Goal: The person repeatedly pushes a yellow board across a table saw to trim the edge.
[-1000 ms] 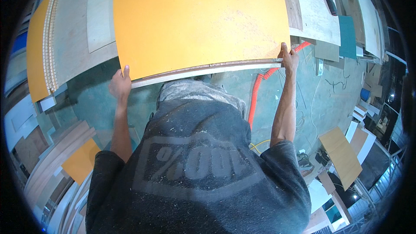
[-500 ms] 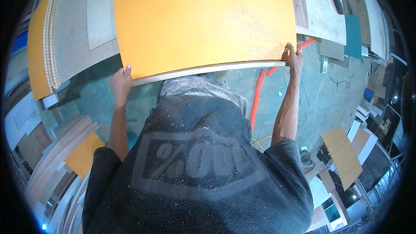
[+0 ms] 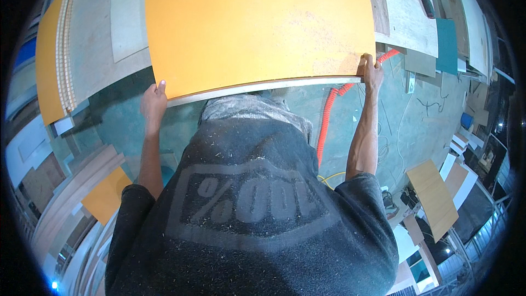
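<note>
A broad orange-yellow panel (image 3: 257, 22) lies flat in front of me, with sawdust scattered over its right part. Along its near side runs a pale board edge (image 3: 263, 86). My left hand (image 3: 154, 101) is closed on the panel's near left corner, thumb on top and the other fingers mostly hidden. At the near right corner my right hand (image 3: 372, 72) grips the panel, its fingers bent over the edge. A small brown patch shows beside those fingers; I cannot tell what it is.
A red-orange coiled hose (image 3: 324, 123) hangs beneath the panel's right side. To the right, a cordless power tool (image 3: 424, 0) rests on a pale board (image 3: 405, 16). Orange panels with pale slotted edges (image 3: 52, 55) stand at the left. Offcuts (image 3: 433, 200) lie at lower right.
</note>
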